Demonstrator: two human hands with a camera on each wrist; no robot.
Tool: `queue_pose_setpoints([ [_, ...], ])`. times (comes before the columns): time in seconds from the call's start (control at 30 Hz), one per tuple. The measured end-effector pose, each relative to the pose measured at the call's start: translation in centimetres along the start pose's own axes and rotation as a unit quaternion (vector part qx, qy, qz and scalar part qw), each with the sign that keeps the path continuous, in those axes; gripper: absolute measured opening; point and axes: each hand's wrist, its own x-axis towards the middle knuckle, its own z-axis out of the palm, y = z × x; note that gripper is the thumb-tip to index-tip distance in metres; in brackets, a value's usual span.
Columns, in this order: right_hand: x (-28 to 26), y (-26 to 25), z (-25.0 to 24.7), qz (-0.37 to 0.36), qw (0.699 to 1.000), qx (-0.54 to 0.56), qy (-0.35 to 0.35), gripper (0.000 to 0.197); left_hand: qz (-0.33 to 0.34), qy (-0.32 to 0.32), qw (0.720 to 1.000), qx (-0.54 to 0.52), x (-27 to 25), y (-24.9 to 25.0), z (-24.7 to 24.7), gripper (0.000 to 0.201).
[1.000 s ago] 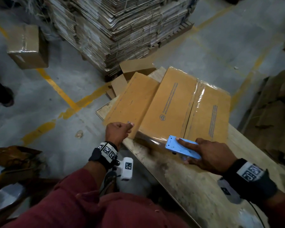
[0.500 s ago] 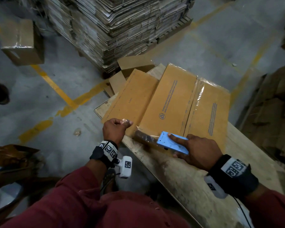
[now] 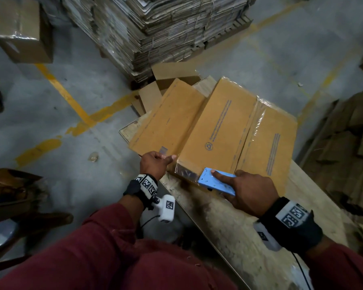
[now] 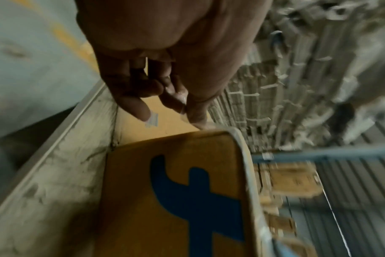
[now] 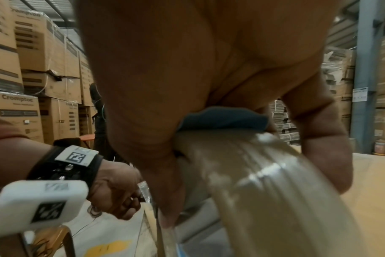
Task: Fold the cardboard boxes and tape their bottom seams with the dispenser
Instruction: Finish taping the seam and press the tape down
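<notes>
The cardboard box (image 3: pixel 214 130) lies on the worn table (image 3: pixel 228 222) just ahead of both hands, its bottom seam taped. At its near edge the right hand (image 3: pixel 249 193) grips the blue tape dispenser (image 3: pixel 216 182), forefinger stretched along the top. The left hand (image 3: pixel 154 164), just left of it, pinches the clear tape end (image 3: pixel 181 169) between thumb and finger. Beyond the hands stands a stack of flattened cartons (image 3: pixel 155 28).

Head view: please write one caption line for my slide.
Right hand runs blue tape dispenser along cardboard box edge; left hand pinches tape end.
</notes>
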Motion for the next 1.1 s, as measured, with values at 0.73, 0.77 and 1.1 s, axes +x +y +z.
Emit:
queue_pose_setpoints([
  [0.73, 2.5, -0.5, -0.7, -0.032, 0.998, -0.043, -0.023, 0.067, -0.209, -0.274, 0.937, -0.054, 0.6, 0.4, -0.9, 0.037],
  [0.77, 2.5, -0.5, -0.8, -0.033, 0.998, -0.043, -0.022, 0.067, -0.217, -0.296, 0.929, -0.055, 0.8, 0.6, -0.9, 0.029],
  [1.1, 2.1, -0.6, -0.8, -0.029, 0.999, -0.032, -0.031, 0.07, -0.229, -0.327, 0.913, 0.083, 3.1, -0.1, -1.2, 0.037],
])
